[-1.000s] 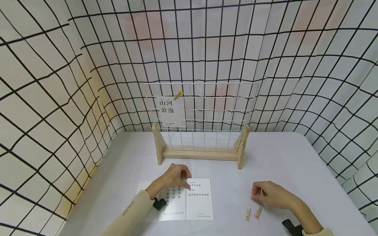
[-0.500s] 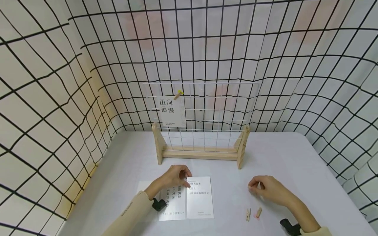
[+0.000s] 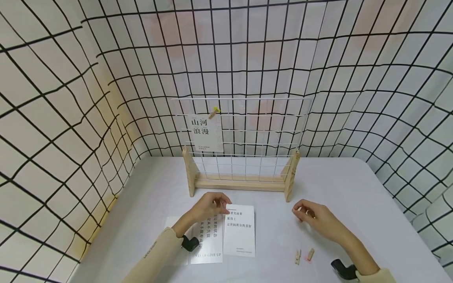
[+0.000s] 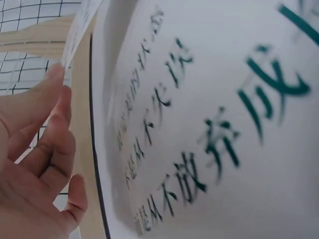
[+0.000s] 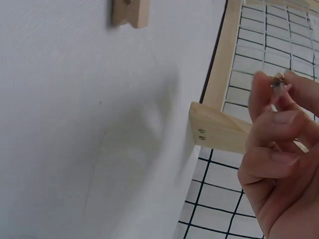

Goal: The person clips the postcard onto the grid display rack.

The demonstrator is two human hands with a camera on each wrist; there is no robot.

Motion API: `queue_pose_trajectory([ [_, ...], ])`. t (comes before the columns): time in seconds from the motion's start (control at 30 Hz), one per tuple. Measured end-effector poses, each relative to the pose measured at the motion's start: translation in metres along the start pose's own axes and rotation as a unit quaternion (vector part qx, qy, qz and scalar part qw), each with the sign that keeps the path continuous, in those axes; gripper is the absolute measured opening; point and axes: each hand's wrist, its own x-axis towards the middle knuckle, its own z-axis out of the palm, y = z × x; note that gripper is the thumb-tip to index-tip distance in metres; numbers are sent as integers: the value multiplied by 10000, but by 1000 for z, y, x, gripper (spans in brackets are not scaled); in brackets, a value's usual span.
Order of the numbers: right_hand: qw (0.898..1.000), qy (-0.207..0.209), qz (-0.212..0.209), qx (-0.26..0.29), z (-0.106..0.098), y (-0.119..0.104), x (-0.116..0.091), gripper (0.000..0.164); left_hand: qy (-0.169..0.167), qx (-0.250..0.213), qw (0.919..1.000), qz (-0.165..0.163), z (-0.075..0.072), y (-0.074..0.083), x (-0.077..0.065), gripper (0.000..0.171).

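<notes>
Left hand (image 3: 209, 206) pinched a white card (image 3: 240, 237) by its upper left edge, between thumb and fingers; right hand (image 3: 318, 220) gripped a small clip (image 5: 277, 82) in its fingertips, metal showing, remainder mostly hidden. Behind everything stood a white backdrop (image 3: 272, 51) ruled with a black grid. Next in size, the table (image 3: 336, 181), covered in white. Near its far edge stood a wooden stand (image 3: 240, 185) carrying an upright white wire panel (image 3: 244, 155). Held card: above the near part of the table, in front of the stand, tilted; contact at its lower edge could not be determined. Just left of it, a card reading "NEVER GIVE UP" (image 3: 207, 247) lay flat, partly behind the left hand. A hanging card (image 3: 209, 137) was fixed to the left part of the panel by a yellow-topped clip (image 3: 213, 114). Smallest items: two wooden clothespins (image 3: 297, 256), side by side on the table, nearer the wearer than the right hand, one with pink at its end.
</notes>
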Motion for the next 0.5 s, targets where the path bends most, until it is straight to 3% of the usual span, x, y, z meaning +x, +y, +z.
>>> queue_pose_trajectory([
  [0.27,9990,436,-103,43,2,-1,6,11,624,-384,9970,233,-1,4,4,20],
  [0.5,9992,263,198,228,1,-6,9,13,1019,-499,9934,178,-2,5,8,21],
])
